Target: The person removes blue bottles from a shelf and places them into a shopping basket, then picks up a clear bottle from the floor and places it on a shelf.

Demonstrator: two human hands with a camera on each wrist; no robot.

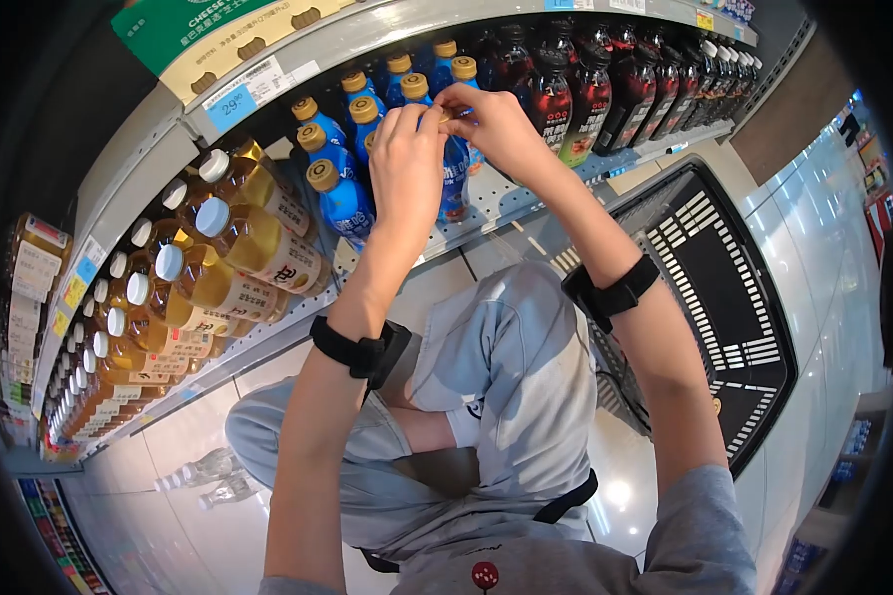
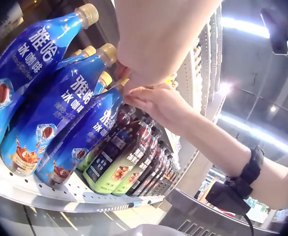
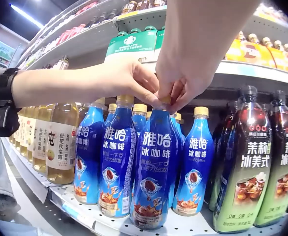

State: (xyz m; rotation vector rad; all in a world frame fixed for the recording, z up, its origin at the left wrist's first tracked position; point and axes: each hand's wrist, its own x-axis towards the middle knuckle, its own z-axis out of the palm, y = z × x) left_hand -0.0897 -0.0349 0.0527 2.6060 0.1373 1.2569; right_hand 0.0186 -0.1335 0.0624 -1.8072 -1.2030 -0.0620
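Observation:
Both hands meet at the gold cap of a blue iced coffee bottle (image 3: 153,167) at the front of the lower shelf. My left hand (image 1: 407,159) pinches at the cap with thumb and fingers. From the other side, my right hand (image 1: 501,129) has its fingertips on the same cap, which they mostly cover. The bottle stands upright on the perforated shelf (image 3: 183,227). More blue bottles with gold caps, such as one iced coffee bottle (image 3: 192,162) to the right, stand close around it.
Amber drink bottles (image 1: 258,233) with pale caps line the shelf to the left. Dark coffee bottles (image 3: 247,162) stand to the right. A black basket (image 1: 704,297) is on the floor at the right, and clear plastic bottles (image 1: 208,471) lie at the left. A shelf edge (image 1: 258,94) runs above.

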